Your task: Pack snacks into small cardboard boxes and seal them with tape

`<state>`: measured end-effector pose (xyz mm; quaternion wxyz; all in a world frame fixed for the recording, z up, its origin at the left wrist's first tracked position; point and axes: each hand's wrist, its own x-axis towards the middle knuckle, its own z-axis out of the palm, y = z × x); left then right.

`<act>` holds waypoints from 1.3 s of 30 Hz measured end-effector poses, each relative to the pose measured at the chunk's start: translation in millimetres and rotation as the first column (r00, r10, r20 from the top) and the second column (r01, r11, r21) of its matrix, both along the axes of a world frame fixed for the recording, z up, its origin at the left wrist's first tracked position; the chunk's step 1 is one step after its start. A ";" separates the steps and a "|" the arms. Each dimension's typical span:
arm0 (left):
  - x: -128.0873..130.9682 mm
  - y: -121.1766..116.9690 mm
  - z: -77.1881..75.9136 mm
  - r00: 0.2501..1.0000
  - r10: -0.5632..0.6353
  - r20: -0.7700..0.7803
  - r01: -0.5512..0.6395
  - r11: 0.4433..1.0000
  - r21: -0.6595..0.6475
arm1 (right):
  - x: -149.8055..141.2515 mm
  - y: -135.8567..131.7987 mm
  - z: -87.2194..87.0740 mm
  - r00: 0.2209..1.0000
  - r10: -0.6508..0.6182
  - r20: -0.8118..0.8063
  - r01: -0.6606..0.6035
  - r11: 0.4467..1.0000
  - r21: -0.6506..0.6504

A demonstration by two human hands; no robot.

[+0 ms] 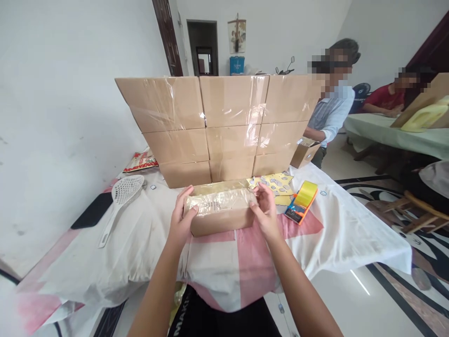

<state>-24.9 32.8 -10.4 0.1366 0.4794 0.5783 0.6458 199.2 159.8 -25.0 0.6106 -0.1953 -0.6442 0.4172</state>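
A small cardboard box [222, 220] with shiny clear tape over its top lies in front of me on the cloth-covered table. My left hand [183, 213] grips its left end, thumb on the top edge. At the opposite end my right hand [264, 204] holds it, thumb near the top corner and fingers behind. Just right of that hand is a tape dispenser [302, 202] with a yellowish roll and an orange and blue body. A yellow patterned sheet [273, 184] lies behind the right hand, partly under the box wall.
A wall of taped cardboard boxes [231, 112] stands across the table's far side. On the left are a white slotted skimmer [122, 194], a black flat object [93, 210] and a red-and-white packet [141, 161]. A co-worker [331, 110] stands behind, right, beside an open carton [304, 152].
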 end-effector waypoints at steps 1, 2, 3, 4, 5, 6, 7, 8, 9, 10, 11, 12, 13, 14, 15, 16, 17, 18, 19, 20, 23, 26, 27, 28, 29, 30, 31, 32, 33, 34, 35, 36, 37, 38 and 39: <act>2.6 -0.8 -0.3 1.000 0.021 0.009 -0.021 1.000 -0.005 | -0.8 -0.5 1.1 1.000 -0.010 0.016 0.009 1.000 0.028; 4.8 -1.3 0.4 0.999 0.031 0.019 -0.031 1.000 -0.002 | -1.3 -1.0 1.9 0.999 -0.025 0.042 0.023 0.998 0.050; 6.4 -1.2 1.7 0.999 0.036 0.028 -0.036 0.999 0.000 | -1.7 -1.3 2.0 0.997 -0.044 0.071 0.040 0.997 0.063; 7.6 -0.6 3.0 0.998 0.044 0.039 -0.043 0.999 -0.005 | -2.1 -1.5 1.6 0.993 -0.065 0.094 0.059 0.996 0.066; 8.4 0.5 4.2 0.997 0.060 0.053 -0.059 0.998 -0.015 | -2.3 -1.2 0.6 0.990 -0.084 0.110 0.078 0.995 0.056; 9.0 1.9 4.9 0.994 0.084 0.068 -0.083 0.996 -0.028 | -2.6 -0.4 -0.9 0.988 -0.099 0.119 0.096 0.995 0.035; 9.4 3.7 5.0 0.989 0.118 0.083 -0.115 0.993 -0.037 | -2.8 0.8 -2.7 0.986 -0.106 0.127 0.106 0.994 0.006; 9.9 5.5 4.5 0.983 0.154 0.096 -0.151 0.988 -0.041 | -3.0 2.2 -4.6 0.987 -0.098 0.130 0.102 0.994 -0.025; 10.4 7.2 3.5 0.976 0.187 0.107 -0.184 0.982 -0.038 | -3.1 3.7 -6.7 0.989 -0.075 0.130 0.083 0.995 -0.054; 11.1 8.5 2.2 0.971 0.210 0.112 -0.208 0.978 -0.029 | -2.9 4.9 -8.6 0.991 -0.041 0.127 0.051 0.995 -0.081; 12.0 9.3 0.6 0.968 0.225 0.110 -0.224 0.974 -0.019 | -2.4 5.7 -10.4 0.992 -0.001 0.123 0.014 0.994 -0.104; 13.0 9.3 -0.9 0.966 0.239 0.102 -0.240 0.971 -0.010 | -1.7 6.1 -11.9 0.993 0.034 0.116 -0.020 0.992 -0.124; 14.1 8.4 -2.2 0.962 0.257 0.088 -0.259 0.966 0.000 | -0.7 6.1 -13.3 0.992 0.063 0.113 -0.047 0.989 -0.138; 15.4 6.7 -3.2 0.959 0.276 0.065 -0.278 0.961 0.009 | 0.5 5.9 -14.4 0.990 0.083 0.115 -0.066 0.987 -0.146; 16.8 4.2 -3.7 0.954 0.297 0.032 -0.297 0.955 0.018 | 1.6 5.5 -15.3 0.988 0.092 0.120 -0.074 0.986 -0.147; 18.3 1.1 -3.7 0.948 0.319 -0.011 -0.319 0.948 0.027 | 2.6 5.3 -16.2 0.988 0.094 0.124 -0.076 0.987 -0.142; 20.1 -2.4 -3.2 0.937 0.343 -0.066 -0.342 0.939 0.038 | 3.4 5.1 -16.8 0.988 0.091 0.126 -0.073 0.988 -0.136; 22.1 -6.1 -2.2 0.920 0.368 -0.133 -0.363 0.930 0.056 | 3.9 5.1 -17.3 0.988 0.083 0.128 -0.066 0.989 -0.131; 24.3 -9.7 -0.6 0.899 0.383 -0.213 -0.375 0.924 0.078 | 4.2 5.2 -17.6 0.989 0.075 0.130 -0.058 0.990 -0.129; 26.7 -12.8 1.5 0.873 0.385 -0.300 -0.373 0.923 0.096 | 4.3 5.3 -17.7 0.989 0.067 0.133 -0.050 0.990 -0.129; 34.3 -18.1 9.9 0.775 0.336 -0.535 -0.340 0.936 0.096 | 4.3 5.0 -17.1 0.988 0.053 0.148 -0.035 0.992 -0.118; 39.0 -17.9 20.3 0.701 0.284 -0.654 -0.358 0.934 0.021 | 4.7 3.7 -16.4 0.985 0.044 0.167 -0.026 0.993 -0.111; 39.6 -17.4 23.9 0.689 0.262 -0.676 -0.364 0.931 -0.009 | 4.9 3.3 -16.4 0.984 0.044 0.172 -0.025 0.993 -0.111; 39.8 -16.9 27.4 0.682 0.235 -0.692 -0.364 0.931 -0.042 | 5.0 3.1 -16.7 0.983 0.046 0.178 -0.027 0.994 -0.110; 39.9 -16.7 30.6 0.679 0.210 -0.704 -0.361 0.930 -0.071 | 5.0 3.0 -17.2 0.982 0.051 0.181 -0.031 0.994 -0.108; 40.0 -16.6 33.5 0.676 0.190 -0.712 -0.361 0.928 -0.095 | 4.9 3.2 -17.8 0.982 0.053 0.182 -0.035 0.994 -0.105; 40.2 -16.8 35.9 0.673 0.175 -0.718 -0.361 0.926 -0.112 | 4.7 3.5 -18.5 0.981 0.055 0.183 -0.037 0.994 -0.102; 40.6 -17.2 37.9 0.672 0.163 -0.723 -0.359 0.925 -0.125 | 4.6 3.8 -19.1 0.982 0.054 0.183 -0.036 0.994 -0.098; 41.2 -17.5 39.2 0.672 0.149 -0.726 -0.354 0.925 -0.138 | 4.4 4.1 -19.6 0.982 0.052 0.182 -0.035 0.995 -0.095; 42.0 -17.8 40.2 0.673 0.133 -0.727 -0.348 0.925 -0.152 | 4.3 4.3 -19.8 0.982 0.049 0.182 -0.033 0.995 -0.091; 42.8 -17.8 40.7 0.675 0.117 -0.729 -0.341 0.925 -0.168 | 4.3 4.3 -19.7 0.982 0.046 0.183 -0.031 0.996 -0.082; 43.5 -17.5 41.0 0.674 0.103 -0.731 -0.338 0.924 -0.181 | 4.3 4.1 -19.3 0.982 0.040 0.185 -0.028 0.997 -0.066; 44.0 -16.8 41.2 0.669 0.094 -0.737 -0.339 0.921 -0.190 | 4.4 3.8 -18.6 0.982 0.030 0.185 -0.023 0.999 -0.039; 44.3 -15.7 41.5 0.658 0.086 -0.748 -0.345 0.917 -0.198 | 4.5 3.5 -17.7 0.983 0.016 0.183 -0.016 1.000 -0.004; 44.2 -14.4 41.9 0.641 0.080 -0.763 -0.355 0.913 -0.203 | 4.7 3.2 -16.7 0.984 -0.001 0.179 -0.005 0.999 0.036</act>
